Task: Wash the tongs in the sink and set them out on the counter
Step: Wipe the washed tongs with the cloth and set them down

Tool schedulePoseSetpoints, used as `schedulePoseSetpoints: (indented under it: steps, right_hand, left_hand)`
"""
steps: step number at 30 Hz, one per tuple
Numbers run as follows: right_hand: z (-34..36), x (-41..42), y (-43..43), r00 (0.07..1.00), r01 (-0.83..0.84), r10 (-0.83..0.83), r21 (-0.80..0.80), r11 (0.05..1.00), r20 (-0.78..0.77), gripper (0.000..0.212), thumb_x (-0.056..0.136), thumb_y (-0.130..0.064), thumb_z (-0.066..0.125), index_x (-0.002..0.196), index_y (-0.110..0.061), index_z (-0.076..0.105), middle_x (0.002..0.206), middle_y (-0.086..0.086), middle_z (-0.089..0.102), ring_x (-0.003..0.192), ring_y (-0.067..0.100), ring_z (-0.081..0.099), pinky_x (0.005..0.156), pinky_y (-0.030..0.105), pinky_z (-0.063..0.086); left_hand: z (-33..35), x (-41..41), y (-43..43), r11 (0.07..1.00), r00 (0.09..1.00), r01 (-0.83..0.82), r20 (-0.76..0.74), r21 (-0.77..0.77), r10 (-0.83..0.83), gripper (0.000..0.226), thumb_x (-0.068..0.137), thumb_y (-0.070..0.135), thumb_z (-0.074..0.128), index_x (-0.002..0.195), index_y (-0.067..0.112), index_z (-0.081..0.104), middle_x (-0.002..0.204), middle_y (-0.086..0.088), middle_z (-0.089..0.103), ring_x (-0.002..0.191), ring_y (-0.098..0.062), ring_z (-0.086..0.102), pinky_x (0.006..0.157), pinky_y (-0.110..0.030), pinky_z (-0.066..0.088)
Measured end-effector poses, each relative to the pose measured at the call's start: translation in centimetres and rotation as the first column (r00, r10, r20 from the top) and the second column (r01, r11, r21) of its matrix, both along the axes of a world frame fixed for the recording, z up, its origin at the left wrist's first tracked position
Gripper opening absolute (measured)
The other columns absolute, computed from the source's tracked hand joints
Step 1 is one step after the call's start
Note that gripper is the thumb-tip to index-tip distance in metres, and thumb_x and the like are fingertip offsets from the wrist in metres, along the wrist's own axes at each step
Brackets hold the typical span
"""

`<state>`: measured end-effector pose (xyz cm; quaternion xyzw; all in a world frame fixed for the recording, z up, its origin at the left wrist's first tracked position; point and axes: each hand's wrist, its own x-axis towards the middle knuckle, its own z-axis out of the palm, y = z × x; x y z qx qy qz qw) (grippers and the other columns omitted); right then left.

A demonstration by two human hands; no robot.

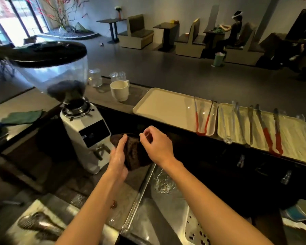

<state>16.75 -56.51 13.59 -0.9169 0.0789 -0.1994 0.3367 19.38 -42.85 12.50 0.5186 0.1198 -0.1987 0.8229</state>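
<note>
My left hand (pixel 118 154) lies flat, fingers straight, against the left side of a dark brown towel (pixel 133 154) at the sink's far left corner. My right hand (pixel 156 145) curls its fingers over the towel's upper right edge and seems to pinch it. Neither hand holds tongs. One pair of red-handled tongs (pixel 201 121) lies on the right end of a cream tray (pixel 159 106) on the raised counter. Several more tongs (pixel 265 133), some red-handled, lie on a second tray (pixel 293 138) to the right. The steel sink (pixel 166 206) is below my forearms.
A white coffee grinder (pixel 86 128) with a bean hopper stands close to the left of the towel. A white cup (pixel 119 90) and clear glasses (pixel 94 77) sit behind it. A metal scoop (pixel 37 223) lies near left. Seating and a person are far beyond the counter.
</note>
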Motion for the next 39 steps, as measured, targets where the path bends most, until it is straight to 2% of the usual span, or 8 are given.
schedulePoseSetpoints:
  steps: [13,17,23,25,28,31,36,39]
  right_hand:
    - [-6.7,-4.2,21.5,0.938,-0.268,0.295,0.155,0.951,-0.183,0.022,0.098,-0.048,0.052,0.094,-0.027,0.059,0.087,-0.009,0.066,0.081,0.014,0.062,0.069,0.034,0.047]
    - [-10.4,-4.8,25.2,0.892,-0.284,0.341,0.220,0.933,-0.296,0.022,0.095,-0.050,0.050,0.092,-0.030,0.056,0.086,-0.007,0.066,0.081,0.018,0.062,0.072,0.039,0.050]
    - [-16.9,-4.1,28.5,0.681,-0.436,0.450,0.173,0.883,-0.577,0.027,0.096,-0.036,0.056,0.118,-0.019,0.056,0.114,0.008,0.065,0.103,0.027,0.063,0.078,0.032,0.045]
    - [-18.9,-3.2,29.8,0.601,-0.490,0.475,0.173,0.854,-0.643,0.035,0.097,-0.038,0.057,0.125,-0.018,0.056,0.121,0.011,0.063,0.108,0.032,0.063,0.088,0.036,0.051]
    - [-21.1,-1.7,31.5,0.522,-0.589,0.463,0.090,0.803,-0.717,0.043,0.098,-0.047,0.052,0.129,-0.017,0.056,0.128,0.014,0.057,0.117,0.034,0.058,0.095,0.040,0.049]
    - [-22.9,-0.6,32.9,0.520,-0.651,0.477,0.032,0.758,-0.709,0.045,0.097,-0.044,0.052,0.128,-0.013,0.057,0.128,0.018,0.053,0.120,0.036,0.054,0.094,0.040,0.046]
    - [-25.3,1.1,35.3,0.481,-0.706,0.449,-0.029,0.708,-0.753,0.052,0.097,-0.052,0.051,0.127,-0.010,0.053,0.132,0.017,0.049,0.121,0.036,0.051,0.095,0.042,0.045]
    - [-26.6,1.7,35.8,0.437,-0.731,0.414,-0.047,0.681,-0.798,0.051,0.097,-0.053,0.051,0.125,-0.012,0.057,0.140,0.017,0.047,0.124,0.036,0.050,0.098,0.041,0.044]
  left_hand:
    - [-6.7,-6.9,21.8,0.955,0.935,-0.288,-0.193,0.074,0.297,0.042,0.090,0.039,0.067,0.112,0.003,0.069,0.103,-0.019,0.074,0.078,-0.031,0.075,0.062,-0.042,0.061]
    - [-9.3,-8.6,25.7,0.949,0.904,-0.311,-0.294,0.043,0.310,0.032,0.092,0.034,0.060,0.095,0.004,0.074,0.085,-0.015,0.075,0.066,-0.026,0.071,0.072,-0.039,0.057]
    - [-14.9,-10.3,29.8,0.921,0.846,-0.386,-0.380,0.045,0.373,0.058,0.078,0.033,0.081,0.124,0.002,0.066,0.110,-0.019,0.070,0.099,-0.035,0.068,0.095,-0.055,0.053]
    - [-16.3,-10.3,30.9,0.903,0.811,-0.424,-0.415,0.069,0.412,0.055,0.075,0.028,0.082,0.122,0.004,0.066,0.114,-0.020,0.071,0.099,-0.036,0.071,0.084,-0.049,0.058]
    - [-16.3,-10.5,31.6,0.894,0.804,-0.448,-0.430,0.014,0.410,0.019,0.077,0.018,0.062,0.089,0.003,0.062,0.069,-0.010,0.067,0.059,-0.022,0.066,0.055,-0.027,0.053]
    - [-15.7,-10.4,32.1,0.877,0.794,-0.479,-0.445,-0.037,0.415,0.024,0.067,0.024,0.064,0.076,0.008,0.049,0.050,-0.004,0.049,0.038,-0.018,0.049,0.040,-0.021,0.042]
    - [-15.8,-10.2,33.1,0.845,0.817,-0.527,-0.328,-0.091,0.474,0.038,0.061,0.029,0.074,0.087,0.001,0.065,0.064,-0.008,0.055,0.043,-0.021,0.050,0.042,-0.026,0.034]
    - [-16.1,-10.8,33.5,0.786,0.764,-0.613,-0.310,-0.077,0.566,0.043,0.071,0.026,0.057,0.102,0.004,0.075,0.086,-0.016,0.065,0.069,-0.027,0.062,0.067,-0.034,0.046]
